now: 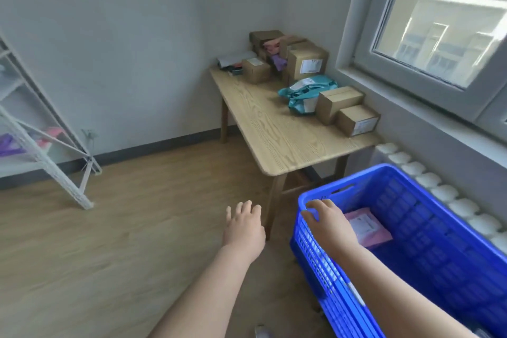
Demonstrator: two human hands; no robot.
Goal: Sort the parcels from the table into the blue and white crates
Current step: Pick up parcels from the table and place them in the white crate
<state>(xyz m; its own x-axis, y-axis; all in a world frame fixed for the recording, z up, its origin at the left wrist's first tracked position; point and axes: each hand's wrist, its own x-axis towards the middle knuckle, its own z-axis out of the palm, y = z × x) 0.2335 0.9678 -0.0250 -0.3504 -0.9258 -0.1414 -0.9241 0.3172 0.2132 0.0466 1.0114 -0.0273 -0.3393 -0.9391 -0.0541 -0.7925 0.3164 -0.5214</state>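
Note:
A blue crate (428, 217) stands on the floor at the lower right, below the table's near end. A pink parcel (369, 228) lies inside it. My right hand (327, 221) grips the crate's near left corner rim, fingers curled over the edge. My left hand (244, 228) hovers over the floor left of the crate, fingers loosely spread, holding nothing. On the wooden table (274, 134) lie several brown cardboard boxes (307, 62), a teal bag parcel (303, 92), and pink and purple parcels at the far end. No white crate is in view.
A white metal rack (41, 151) with purple and pink items stands at the left. A white radiator (439, 189) runs under the window on the right, behind the crate. Wooden floor (123, 241) lies between the rack and the table.

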